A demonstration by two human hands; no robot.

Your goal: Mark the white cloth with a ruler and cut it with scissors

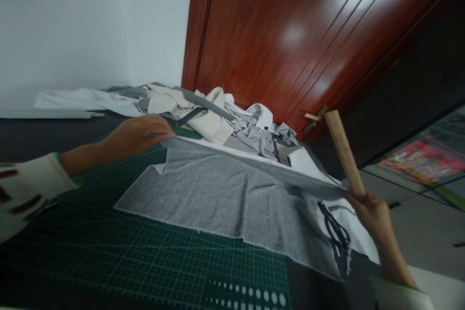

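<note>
Grey cloth (214, 193) is strung between both hands on my head feed, upper edge lifted and running down to the right. Its lower part spreads over the green cutting mat (174, 256) and past the mat's right side onto the dark desk (307, 286). A few soft folds in the middle.

Left hand (141, 133): fingers pinched together on the cloth's upper left corner, arm reaching in over the mat. Right hand (372, 213): fingers wrapped on the lower end of a wooden strip (345, 152), which points up and tilts left; the cloth's right corner meets the same fingers, exact grip on it too blurred to tell.

Dark scissors (336, 230) just beside the cloth's right end, near the right hand. White cloth (359, 227) right by them. Behind the grey cloth: heap of white, cream and grey scraps (214, 116). Further back, white wall (90, 24) and red-brown door (261, 34).
</note>
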